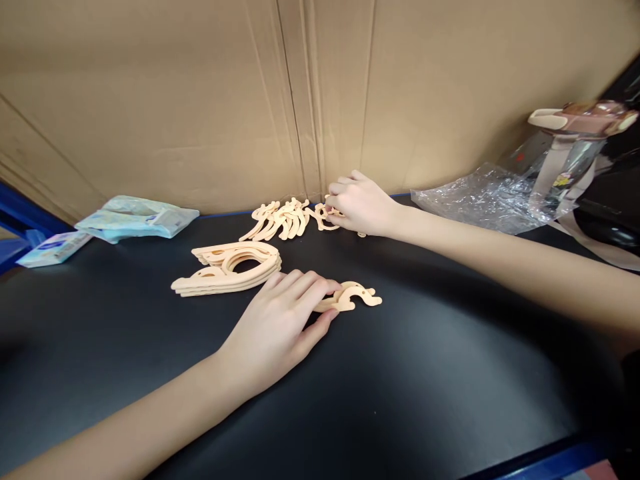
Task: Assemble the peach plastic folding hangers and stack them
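My left hand (285, 320) rests on the black table (400, 387), its fingers and thumb pinched on a small flat wooden piece (357, 297) with a curled end. Just behind that hand lies a stack of large curved wooden pieces (230, 269). My right hand (361, 203) reaches to the back of the table by the cardboard wall, its fingers curled on a small wooden piece (325, 217) at the right end of a row of small wooden cut-outs (283, 220).
A cardboard wall (300, 93) closes the back. Light blue packets (135, 217) and a small box (53, 248) lie at the far left. Crumpled clear plastic (485, 200) and a transparent bottle with a pink lid (570, 143) stand at the right. A blue table edge (545, 460) runs in front.
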`<control>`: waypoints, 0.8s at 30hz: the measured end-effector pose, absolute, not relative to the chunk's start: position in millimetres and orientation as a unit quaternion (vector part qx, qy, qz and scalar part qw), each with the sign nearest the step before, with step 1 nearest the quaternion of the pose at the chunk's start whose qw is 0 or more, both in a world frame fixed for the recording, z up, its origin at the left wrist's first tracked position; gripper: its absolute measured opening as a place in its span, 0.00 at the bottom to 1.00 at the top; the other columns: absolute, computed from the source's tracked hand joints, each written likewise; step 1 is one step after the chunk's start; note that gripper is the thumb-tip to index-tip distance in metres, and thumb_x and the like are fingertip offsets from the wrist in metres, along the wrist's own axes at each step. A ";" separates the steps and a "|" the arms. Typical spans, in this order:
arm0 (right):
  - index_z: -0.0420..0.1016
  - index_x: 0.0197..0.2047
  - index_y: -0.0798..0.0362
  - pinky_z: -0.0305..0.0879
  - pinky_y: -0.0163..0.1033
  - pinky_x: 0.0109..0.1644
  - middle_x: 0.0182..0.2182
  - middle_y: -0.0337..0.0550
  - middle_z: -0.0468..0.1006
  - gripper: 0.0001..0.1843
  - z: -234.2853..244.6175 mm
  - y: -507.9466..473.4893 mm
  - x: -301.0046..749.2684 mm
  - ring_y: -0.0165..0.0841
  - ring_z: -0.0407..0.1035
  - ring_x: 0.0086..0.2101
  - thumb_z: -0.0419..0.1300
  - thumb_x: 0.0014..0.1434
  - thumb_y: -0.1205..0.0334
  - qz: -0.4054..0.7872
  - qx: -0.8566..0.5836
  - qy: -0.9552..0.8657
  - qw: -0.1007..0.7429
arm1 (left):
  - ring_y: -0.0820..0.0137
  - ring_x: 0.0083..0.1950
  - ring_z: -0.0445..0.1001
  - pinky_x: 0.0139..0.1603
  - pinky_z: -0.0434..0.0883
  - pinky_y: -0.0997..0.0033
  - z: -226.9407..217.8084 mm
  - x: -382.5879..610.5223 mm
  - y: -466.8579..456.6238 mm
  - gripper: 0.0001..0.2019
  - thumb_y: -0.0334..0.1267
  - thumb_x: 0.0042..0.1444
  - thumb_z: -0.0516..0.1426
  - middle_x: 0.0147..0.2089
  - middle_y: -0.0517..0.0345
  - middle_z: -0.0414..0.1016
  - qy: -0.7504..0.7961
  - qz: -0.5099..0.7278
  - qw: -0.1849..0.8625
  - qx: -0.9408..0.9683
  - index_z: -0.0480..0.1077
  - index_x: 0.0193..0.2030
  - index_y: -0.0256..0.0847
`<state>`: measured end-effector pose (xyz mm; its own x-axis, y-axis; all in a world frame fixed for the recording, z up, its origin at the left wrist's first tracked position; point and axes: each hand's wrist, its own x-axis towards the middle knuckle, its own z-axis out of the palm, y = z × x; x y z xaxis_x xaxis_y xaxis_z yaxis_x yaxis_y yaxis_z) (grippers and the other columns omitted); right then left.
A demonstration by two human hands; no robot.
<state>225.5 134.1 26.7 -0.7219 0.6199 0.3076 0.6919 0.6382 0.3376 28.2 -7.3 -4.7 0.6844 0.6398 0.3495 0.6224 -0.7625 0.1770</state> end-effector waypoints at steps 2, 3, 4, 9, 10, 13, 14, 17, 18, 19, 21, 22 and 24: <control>0.80 0.37 0.61 0.50 0.45 0.45 0.38 0.55 0.79 0.14 25.5 139.0 220.2 0.42 0.67 0.39 0.53 0.63 0.66 -0.220 -0.361 -0.903 0.079 | 0.65 0.42 0.70 0.43 0.62 0.63 -4.4 28.1 -7.4 0.06 0.32 0.67 0.53 0.46 0.57 0.76 0.345 0.195 0.019 0.918 0.66 0.48 0.41; 0.80 0.36 0.61 0.50 0.45 0.45 0.38 0.55 0.79 0.14 25.1 140.5 218.1 0.42 0.67 0.39 0.53 0.62 0.67 -0.218 -0.358 -0.905 0.077 | 0.64 0.42 0.70 0.42 0.61 0.63 -4.2 28.1 -7.4 0.06 0.32 0.67 0.52 0.45 0.57 0.76 0.344 0.194 0.018 0.918 0.66 0.48 0.41; 0.80 0.36 0.61 0.50 0.46 0.45 0.37 0.55 0.79 0.14 24.7 141.6 216.5 0.42 0.67 0.39 0.53 0.62 0.67 -0.216 -0.355 -0.907 0.076 | 0.64 0.42 0.70 0.42 0.61 0.63 -4.0 28.2 -7.4 0.06 0.33 0.67 0.52 0.45 0.57 0.76 0.345 0.193 0.019 0.918 0.66 0.48 0.41; 0.80 0.33 0.61 0.51 0.47 0.47 0.36 0.56 0.80 0.13 23.6 143.0 212.2 0.43 0.67 0.40 0.53 0.59 0.70 -0.183 -0.346 -0.916 0.087 | 0.65 0.41 0.69 0.41 0.61 0.63 -3.3 28.5 -6.8 0.06 0.32 0.67 0.51 0.44 0.57 0.75 0.345 0.193 0.020 0.918 0.67 0.48 0.41; 0.80 0.33 0.60 0.52 0.47 0.47 0.36 0.55 0.80 0.13 23.9 143.1 212.0 0.42 0.67 0.40 0.54 0.59 0.70 -0.171 -0.350 -0.916 0.094 | 0.65 0.41 0.69 0.41 0.61 0.63 -3.4 28.4 -6.6 0.06 0.32 0.67 0.51 0.44 0.57 0.75 0.344 0.193 0.021 0.919 0.67 0.48 0.41; 0.81 0.33 0.59 0.54 0.46 0.48 0.35 0.52 0.80 0.10 26.5 144.1 213.3 0.41 0.69 0.39 0.56 0.56 0.70 -0.131 -0.373 -0.910 0.125 | 0.65 0.40 0.69 0.41 0.61 0.63 -3.9 27.9 -6.8 0.06 0.31 0.67 0.51 0.44 0.58 0.75 0.344 0.194 0.021 0.918 0.67 0.48 0.41; 0.81 0.33 0.59 0.56 0.46 0.48 0.35 0.50 0.81 0.10 28.0 144.7 214.4 0.40 0.70 0.39 0.57 0.56 0.69 -0.115 -0.383 -0.906 0.138 | 0.65 0.40 0.69 0.41 0.61 0.63 -3.9 27.6 -7.0 0.06 0.31 0.67 0.51 0.44 0.58 0.75 0.344 0.193 0.022 0.919 0.67 0.48 0.41; 0.82 0.36 0.58 0.61 0.43 0.44 0.34 0.47 0.82 0.10 34.0 147.4 219.8 0.35 0.72 0.35 0.58 0.56 0.67 -0.063 -0.409 -0.895 0.169 | 0.65 0.41 0.69 0.42 0.61 0.63 -3.7 27.0 -7.7 0.06 0.31 0.66 0.51 0.45 0.58 0.75 0.343 0.191 0.024 0.920 0.67 0.48 0.41; 0.82 0.37 0.58 0.62 0.41 0.42 0.34 0.46 0.82 0.11 36.3 148.4 221.9 0.34 0.72 0.34 0.58 0.56 0.66 -0.043 -0.416 -0.891 0.178 | 0.65 0.41 0.69 0.43 0.61 0.63 -3.6 27.0 -7.7 0.06 0.31 0.66 0.51 0.45 0.58 0.75 0.342 0.192 0.024 0.920 0.67 0.48 0.40; 0.82 0.38 0.59 0.63 0.40 0.40 0.33 0.46 0.82 0.12 38.6 149.4 224.1 0.33 0.72 0.33 0.58 0.57 0.66 -0.018 -0.423 -0.886 0.191 | 0.65 0.41 0.69 0.43 0.61 0.63 -3.5 27.1 -7.6 0.07 0.30 0.66 0.51 0.45 0.58 0.75 0.342 0.194 0.024 0.919 0.67 0.48 0.40; 0.82 0.37 0.60 0.64 0.39 0.37 0.32 0.47 0.82 0.11 43.2 151.2 227.9 0.34 0.73 0.32 0.59 0.56 0.65 0.047 -0.432 -0.871 0.229 | 0.66 0.41 0.69 0.42 0.61 0.63 -3.5 27.5 -7.1 0.07 0.30 0.66 0.51 0.45 0.58 0.75 0.343 0.194 0.023 0.919 0.67 0.48 0.40; 0.82 0.36 0.61 0.65 0.40 0.37 0.31 0.47 0.82 0.11 45.3 151.8 229.5 0.34 0.73 0.32 0.60 0.55 0.66 0.081 -0.434 -0.861 0.251 | 0.65 0.41 0.69 0.42 0.61 0.63 -3.6 27.8 -6.8 0.07 0.30 0.66 0.51 0.45 0.58 0.75 0.343 0.193 0.021 0.919 0.67 0.48 0.41; 0.82 0.34 0.61 0.66 0.41 0.38 0.31 0.47 0.82 0.09 49.0 152.3 232.1 0.35 0.73 0.33 0.60 0.53 0.67 0.133 -0.425 -0.848 0.287 | 0.65 0.41 0.69 0.43 0.61 0.63 -4.0 28.1 -6.6 0.07 0.31 0.67 0.51 0.45 0.58 0.75 0.344 0.189 0.017 0.920 0.66 0.48 0.41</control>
